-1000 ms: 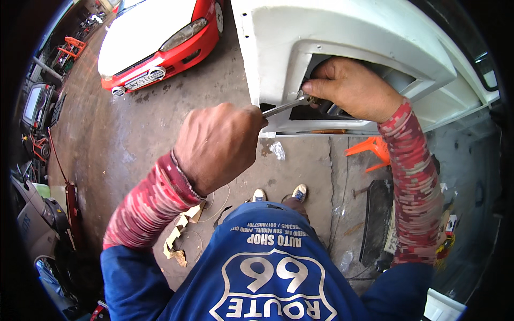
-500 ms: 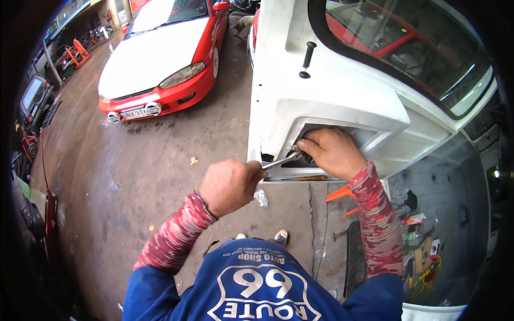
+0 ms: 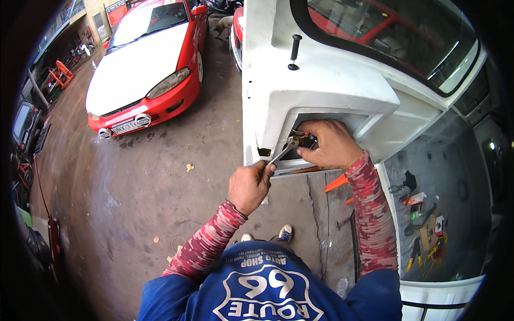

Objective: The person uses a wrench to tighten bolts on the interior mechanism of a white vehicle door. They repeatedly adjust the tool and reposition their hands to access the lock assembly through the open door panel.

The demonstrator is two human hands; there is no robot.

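Note:
My left hand (image 3: 249,187) is closed round the end of a silver wrench (image 3: 280,153). The wrench's head meets a small dark metal fitting (image 3: 305,141) at the opening of a white vehicle body panel (image 3: 321,96). My right hand (image 3: 333,144) reaches into that opening, its thumb and fingers pinching the fitting, which they partly cover. Under my right hand, a tool with a brown wooden-looking handle (image 3: 307,169) lies along the opening's lower ledge. The inside of the opening is dark and mostly hidden.
A black-handled window crank or lever (image 3: 295,52) juts from the white panel. Beyond it is a dark-framed window (image 3: 407,43). A red and white car (image 3: 144,64) stands at the far left. Loose tools and yellow wires (image 3: 436,246) lie at the lower right, near an orange stand (image 3: 336,183).
My left hand has shifted right and closer to the opening, with the wrench now at a steeper angle. My right hand stays at the fitting, its fingers slightly repositioned. The view has shifted slightly.

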